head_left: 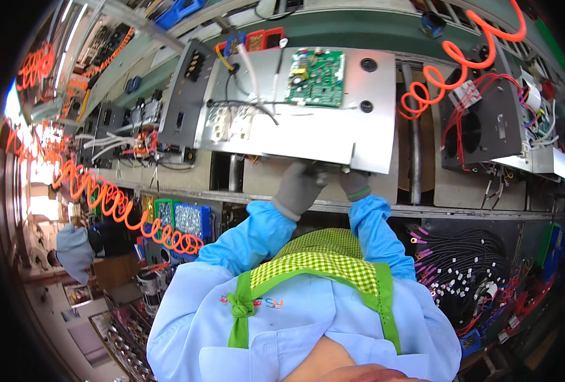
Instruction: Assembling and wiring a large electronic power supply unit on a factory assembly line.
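Observation:
A metal chassis (pixel 295 137) with a bright, flat panel lies in front of me on the bench. On its panel sits a green circuit board (pixel 315 77). My left hand (pixel 299 188), in a grey glove, is at the chassis's near edge, its fingers curled around something dark and hard to make out. Close beside it is my right hand (pixel 356 183), also gloved, against the same edge near the corner. The panel hides the right fingertips. Black and white cables (pixel 249 73) run over the panel's left part.
Another open chassis with red wires (pixel 480 121) stands to the right. Orange coiled hoses (pixel 120 204) hang at left and upper right. Below the bench edge are a blue bin of small fasteners (pixel 192 219) and a bundle of black cables (pixel 467 261). A person (pixel 75 248) is at far left.

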{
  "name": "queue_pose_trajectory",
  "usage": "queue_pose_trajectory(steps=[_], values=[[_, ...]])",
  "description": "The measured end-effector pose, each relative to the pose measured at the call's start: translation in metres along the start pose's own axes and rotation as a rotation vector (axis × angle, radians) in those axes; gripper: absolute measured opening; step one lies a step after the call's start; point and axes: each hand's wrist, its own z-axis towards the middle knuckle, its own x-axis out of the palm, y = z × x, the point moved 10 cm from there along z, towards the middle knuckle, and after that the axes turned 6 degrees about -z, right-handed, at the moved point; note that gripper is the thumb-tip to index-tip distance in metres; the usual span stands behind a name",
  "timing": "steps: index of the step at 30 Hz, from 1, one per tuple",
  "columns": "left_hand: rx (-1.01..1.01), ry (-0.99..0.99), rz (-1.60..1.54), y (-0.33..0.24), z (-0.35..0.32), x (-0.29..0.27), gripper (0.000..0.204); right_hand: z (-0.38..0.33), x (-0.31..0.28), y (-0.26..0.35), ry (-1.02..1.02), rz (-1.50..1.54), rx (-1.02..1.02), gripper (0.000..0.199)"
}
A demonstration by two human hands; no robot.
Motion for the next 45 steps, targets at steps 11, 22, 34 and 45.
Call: queue_pose_trajectory(steps=[11, 22, 34, 45], values=[[-0.083, -0.208, 0.223, -0.019, -0.018, 0.013, 0.018, 0.020, 0.059, -0.001, 0.165, 0.557, -0.063, 0.042], [-0.210, -0.322, 1.110, -0.026, -0.067, 0.031, 0.037, 0.111, -0.014, -0.165, 0.294, 0.041, 0.415, 0.032], [0.439, 0.730, 2.079, -0.013, -0.013, 0.251, 0.029, 0.084, -0.105, -0.096, 0.228, 0.742, 0.538, 0.035], [0.341, 0.738, 2.406, -0.005, 0.115, 0.218, 0.031, 0.126, -0.205, -0.028, 0.185, 0.374, 0.174, 0.024]])
